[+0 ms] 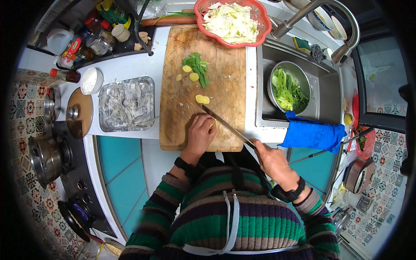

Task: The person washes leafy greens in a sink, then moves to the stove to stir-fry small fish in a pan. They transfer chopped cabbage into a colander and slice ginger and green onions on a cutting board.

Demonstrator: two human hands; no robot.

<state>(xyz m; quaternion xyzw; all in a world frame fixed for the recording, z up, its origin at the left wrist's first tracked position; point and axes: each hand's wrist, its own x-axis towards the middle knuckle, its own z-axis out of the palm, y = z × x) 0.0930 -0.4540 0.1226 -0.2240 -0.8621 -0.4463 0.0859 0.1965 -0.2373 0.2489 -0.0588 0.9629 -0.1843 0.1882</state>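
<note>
My right hand [274, 162] grips the handle of a kitchen knife [227, 125], its blade slanting up and left across the wooden cutting board [175, 117]. Beside the blade, my left hand [201, 133] rests on the board with curled fingers. A bit of yellow food, which looks like ginger, shows at its fingertips; whether the fingers grip it is hidden. Two overlapping yellow slices [202, 99] lie just beyond the knife tip. Farther up are cut green leaves [200, 70], which look like scallion, with more yellow slices [194, 77] beside them.
A red plastic basket of cut cabbage [267, 24] overlaps the board's far right corner. At left are a tray of floured pieces [154, 97], a white bowl [88, 81] and a glass lid [79, 120]. The sink [260, 110] at right holds a metal bowl of greens [307, 78]; a blue cloth [313, 133] hangs nearby.
</note>
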